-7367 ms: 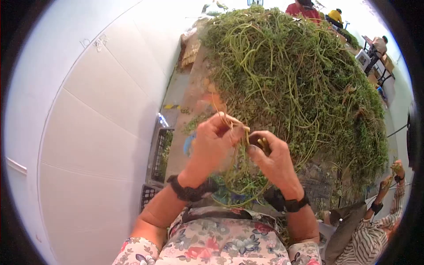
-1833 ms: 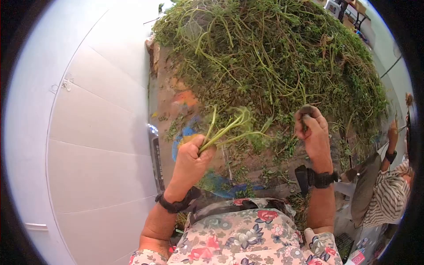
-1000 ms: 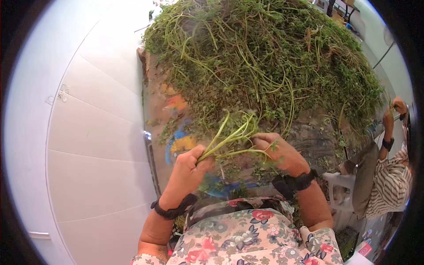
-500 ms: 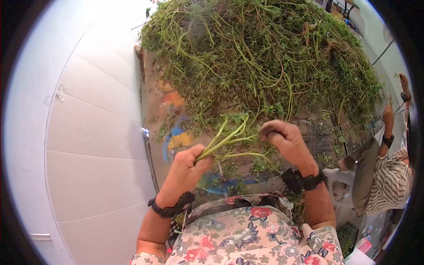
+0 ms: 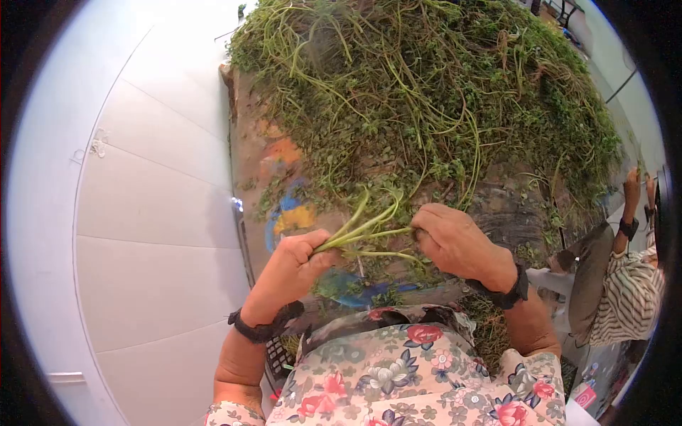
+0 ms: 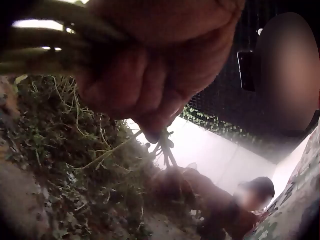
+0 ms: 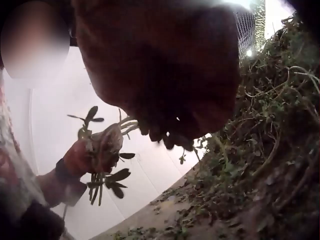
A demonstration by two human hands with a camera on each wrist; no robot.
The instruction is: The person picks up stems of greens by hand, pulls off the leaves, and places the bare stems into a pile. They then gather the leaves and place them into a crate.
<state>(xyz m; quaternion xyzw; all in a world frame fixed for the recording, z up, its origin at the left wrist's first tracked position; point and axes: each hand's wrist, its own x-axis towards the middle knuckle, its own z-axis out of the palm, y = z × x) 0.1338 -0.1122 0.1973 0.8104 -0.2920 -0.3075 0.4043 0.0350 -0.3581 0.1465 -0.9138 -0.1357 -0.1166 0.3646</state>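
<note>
My left hand [image 5: 295, 266] grips a small bunch of long green plant stems [image 5: 366, 231] by one end, over the near part of the table. The stems fan out to the right. The fingertips of my right hand [image 5: 458, 241] pinch the far end of one stem, with the back of the hand turned up. In the left wrist view my left hand [image 6: 165, 65] is curled, with thin stems [image 6: 167, 150] poking out below it. Small leaves [image 7: 117, 177] hang by the left hand in the right wrist view, where my right hand [image 7: 165, 75] is a dark shape.
A big heap of leafy green stems [image 5: 426, 92] covers the far side of the table [image 5: 245, 142]. Loose leaves lie across the near part. A white panelled wall [image 5: 156, 213] stands at the left. Another person in a striped top [image 5: 629, 291] works at the right.
Earlier both hands met at the stems; then my right hand went off to the right. It has since come back to the bunch and now pinches a stem end. The left hand keeps its grip.
</note>
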